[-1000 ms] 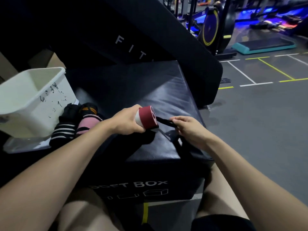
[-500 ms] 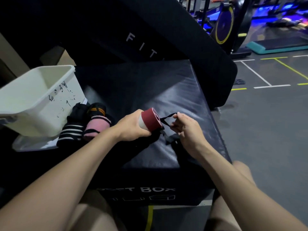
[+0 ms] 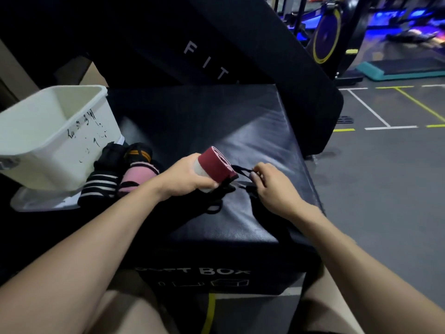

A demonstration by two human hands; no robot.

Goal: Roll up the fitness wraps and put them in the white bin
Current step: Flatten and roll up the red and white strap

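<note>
Lying on its side above the middle of the black soft box (image 3: 240, 145), a rolled red wrap (image 3: 216, 166) is gripped by the left hand (image 3: 186, 178), whose fingers are curled round its pale left end so that the spiral end faces right. A thin black loop (image 3: 242, 170) is seen trailing from that spiral end, and it is pinched by the fingers of the right hand (image 3: 272, 186), just beside the roll. More black strapping (image 3: 214, 202) is spread loosely on the surface beneath both hands. To the left of the left hand, a small heap of other wraps is piled on the surface: a black one with white stripes (image 3: 98, 186), a pink one (image 3: 138, 175) and a dark one with orange stripes (image 3: 139, 154). The heap is touched on its left by the white bin (image 3: 48, 150), which is tilted, marked with black handwriting on its side wall and set on a clear lid (image 3: 36, 201). Behind the box a large black pad with white letters (image 3: 216, 56) is leaned. On the right, grey floor with white and yellow lines (image 3: 390, 145) is seen, with an exercise bike (image 3: 332, 34) well beyond it.
</note>
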